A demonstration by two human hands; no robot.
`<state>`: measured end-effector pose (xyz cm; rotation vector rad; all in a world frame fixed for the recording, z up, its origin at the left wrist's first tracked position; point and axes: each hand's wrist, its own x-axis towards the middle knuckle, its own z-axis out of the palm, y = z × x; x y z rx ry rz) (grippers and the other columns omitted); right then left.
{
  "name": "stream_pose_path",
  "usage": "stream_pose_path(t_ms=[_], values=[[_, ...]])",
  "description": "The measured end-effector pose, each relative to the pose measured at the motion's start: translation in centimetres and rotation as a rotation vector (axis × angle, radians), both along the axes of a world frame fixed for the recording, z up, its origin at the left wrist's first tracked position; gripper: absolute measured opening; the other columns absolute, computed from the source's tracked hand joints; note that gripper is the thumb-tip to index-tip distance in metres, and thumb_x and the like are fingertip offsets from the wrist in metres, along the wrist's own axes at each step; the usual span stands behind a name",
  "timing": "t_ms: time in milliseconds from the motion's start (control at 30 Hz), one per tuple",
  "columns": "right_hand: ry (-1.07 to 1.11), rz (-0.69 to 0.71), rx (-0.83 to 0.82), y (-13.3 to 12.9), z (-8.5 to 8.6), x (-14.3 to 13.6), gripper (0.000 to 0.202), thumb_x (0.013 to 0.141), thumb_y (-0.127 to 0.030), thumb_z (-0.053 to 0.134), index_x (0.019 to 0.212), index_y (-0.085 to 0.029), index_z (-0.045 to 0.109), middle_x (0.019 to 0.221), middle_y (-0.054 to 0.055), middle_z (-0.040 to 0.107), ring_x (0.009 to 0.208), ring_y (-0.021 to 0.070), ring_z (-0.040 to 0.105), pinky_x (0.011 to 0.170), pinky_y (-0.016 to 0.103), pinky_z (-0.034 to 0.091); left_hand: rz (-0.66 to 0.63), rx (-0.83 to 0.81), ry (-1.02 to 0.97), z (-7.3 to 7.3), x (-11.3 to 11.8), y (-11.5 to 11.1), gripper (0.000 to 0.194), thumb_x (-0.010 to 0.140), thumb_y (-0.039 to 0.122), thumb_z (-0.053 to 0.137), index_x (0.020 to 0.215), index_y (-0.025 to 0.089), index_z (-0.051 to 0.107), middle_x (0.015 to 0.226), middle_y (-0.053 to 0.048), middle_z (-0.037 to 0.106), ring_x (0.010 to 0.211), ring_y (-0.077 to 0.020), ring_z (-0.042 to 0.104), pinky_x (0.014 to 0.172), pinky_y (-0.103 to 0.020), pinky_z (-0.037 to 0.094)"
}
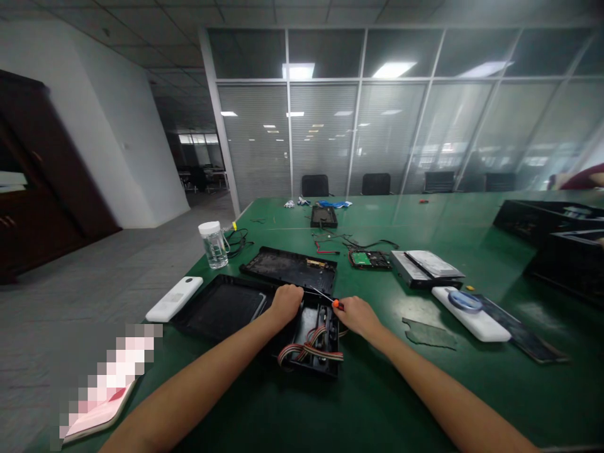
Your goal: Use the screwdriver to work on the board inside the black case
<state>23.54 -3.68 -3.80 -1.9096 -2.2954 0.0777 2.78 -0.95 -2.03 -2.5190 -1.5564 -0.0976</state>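
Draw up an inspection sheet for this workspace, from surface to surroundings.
Surface: glossy green table.
Job's things: open black case; screwdriver with orange on its handle.
Clutter: clear bottle with white lid, white oblong item at left, gray-green sheet at right.
Hands: left hand curled at the case's far edge, grip unclear; right hand holds the screwdriver.
Cables: striped wires across the case; black cables beside the bottle.
Surroundings: glass partition, black chairs.

No readable text, seemingly too blurred

Ribbon cable (325,355) across the casing (325,370)
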Motion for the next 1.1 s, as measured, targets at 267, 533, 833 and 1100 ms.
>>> stream_pose_path(t_ms=[267,533,833,1100], values=[[0.097,-0.047,-0.043,-0.1,-0.1,-0.1,0.031,0.082,-0.036,0.044,0.074,-0.017,0.067,0.079,0.011,0.068,0.074,0.0196,0.063,0.057,0.023,0.036,-0.062,0.001,0.016,0.4,-0.7,0.3,0.025,0.08,0.005,0.038,0.084,0.009,0.062,0.082,-0.015,0.063,0.083,-0.0231,0.06,0.077,-0.035,0.047],[0.294,-0.064,-0.138,0.2,-0.6,-0.4,0.032,0.081,-0.035,0.047,0.064,-0.016,0.064,0.063,0.007,0.065,0.054,0.0131,0.058,0.045,0.02,0.028,-0.132,-0.003,0.058,0.2,-1.5,-0.2,0.022,0.078,0.004,0.041,0.076,0.007,0.063,0.076,-0.015,0.062,0.079,-0.0246,0.06,0.075,-0.037,0.046],[0.375,-0.066,-0.168,0.7,-1.2,-0.2,0.034,0.081,-0.037,0.047,0.06,-0.015,0.061,0.05,0.004,0.058,0.047,0.0125,0.054,0.044,0.021,0.027,-0.188,0.058,-0.026,1.5,-2.4,0.0,0.02,0.08,0.011,0.044,0.077,0.009,0.063,0.081,-0.014,0.06,0.082,-0.0228,0.057,0.078,-0.034,0.043],[0.529,-0.022,-0.308,0.7,-1.5,-0.4,0.044,0.085,-0.046,0.039,0.056,-0.016,0.052,0.041,-0.001,0.049,0.033,0.0096,0.047,0.037,0.018,0.031,-0.439,-0.086,-0.285,2.1,0.5,-0.7,0.014,0.081,0.016,0.048,0.084,0.015,0.062,0.077,-0.003,0.063,0.073,-0.0146,0.057,0.071,-0.022,0.041]])
